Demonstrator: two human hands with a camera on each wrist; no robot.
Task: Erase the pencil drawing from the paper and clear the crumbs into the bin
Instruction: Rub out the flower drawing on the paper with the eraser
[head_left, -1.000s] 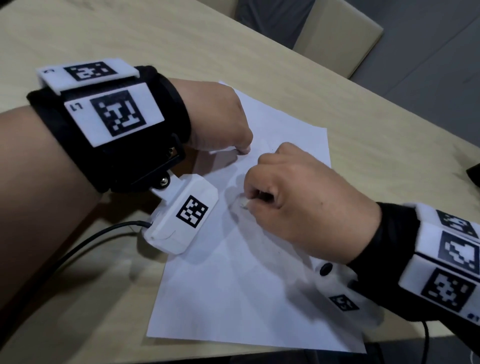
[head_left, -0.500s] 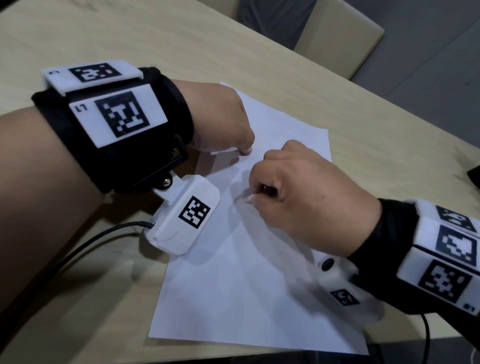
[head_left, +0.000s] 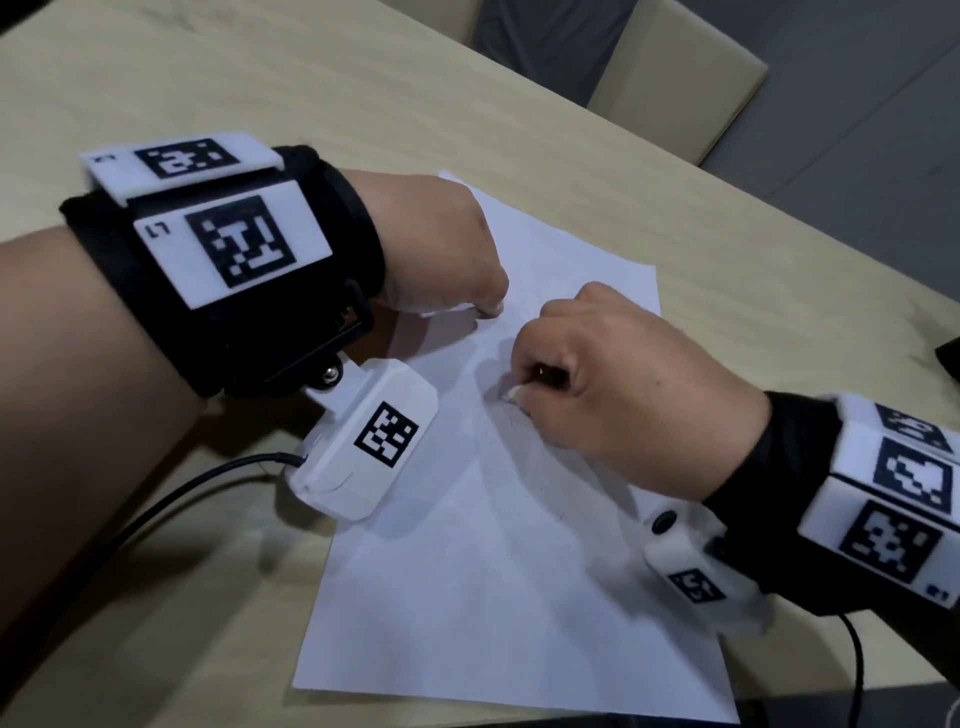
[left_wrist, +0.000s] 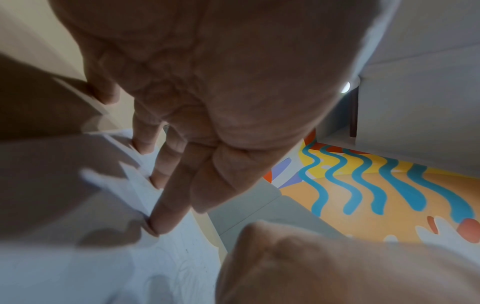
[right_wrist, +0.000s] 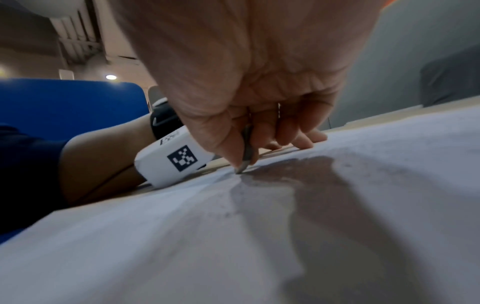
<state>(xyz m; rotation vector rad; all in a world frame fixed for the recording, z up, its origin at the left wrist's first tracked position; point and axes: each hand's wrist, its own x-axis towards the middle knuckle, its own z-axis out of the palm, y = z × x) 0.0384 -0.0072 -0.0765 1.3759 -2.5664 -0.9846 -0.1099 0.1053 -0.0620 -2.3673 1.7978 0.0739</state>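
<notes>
A white sheet of paper (head_left: 493, 571) lies on the wooden table (head_left: 363, 104). My left hand (head_left: 488, 309) presses its straight fingertips (left_wrist: 155, 224) on the sheet's far left part. Just to the right, my right hand (head_left: 524, 389) pinches a small eraser (head_left: 511, 393) between thumb and fingers, with the tip touching the paper (right_wrist: 182, 246). In the right wrist view the eraser (right_wrist: 246, 152) looks thin and grey. Faint pencil lines (left_wrist: 187, 265) show near my left fingertips. Small dark crumbs (right_wrist: 228, 214) dot the sheet below the eraser.
Beige chairs (head_left: 675, 78) stand beyond the table's far edge. A dark object (head_left: 948, 358) sits at the right border. A black cable (head_left: 182, 493) runs from my left wrist camera across the table. No bin is in view.
My right hand has slid the eraser a little to the right and away across the paper. My left hand stays pressed on the sheet.
</notes>
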